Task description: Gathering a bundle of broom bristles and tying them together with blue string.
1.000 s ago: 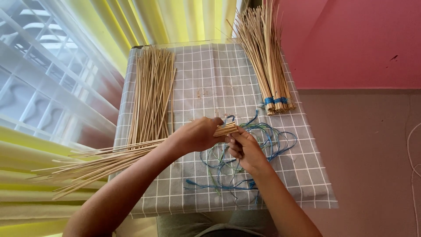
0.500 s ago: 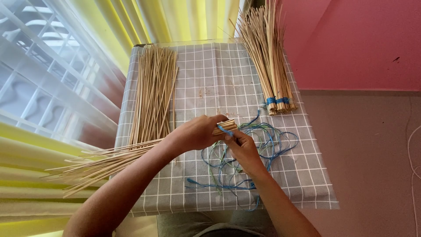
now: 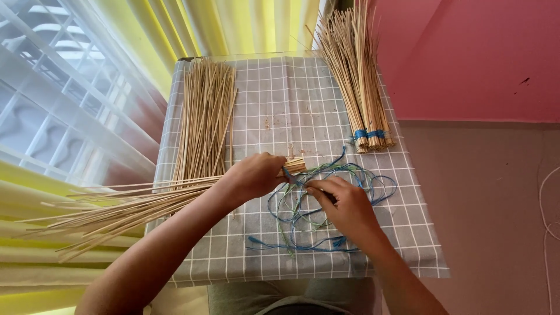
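On the checked table [image 3: 280,93], one loose pile of sticks [image 3: 204,116] waits untied left of centre, the left hand [image 3: 254,175] grips one fanned bundle [image 3: 134,204], the right hand [image 3: 344,204] pinches blue string [image 3: 356,175] at its end, and one tied bundle [image 3: 359,87] lies finished.

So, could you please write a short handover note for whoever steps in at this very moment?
Left hand: gripping the held stick bundle near its cut end; the sticks fan out past the table's left edge.
Right hand: pinching blue string at that end.
On the checked table: loose sticks at left, a tied bundle with a blue band at right, tangled string by the hands.
Done: one bundle tied.
Left: whether the held one's binding is finished cannot be seen; the loose sticks lie unbundled.
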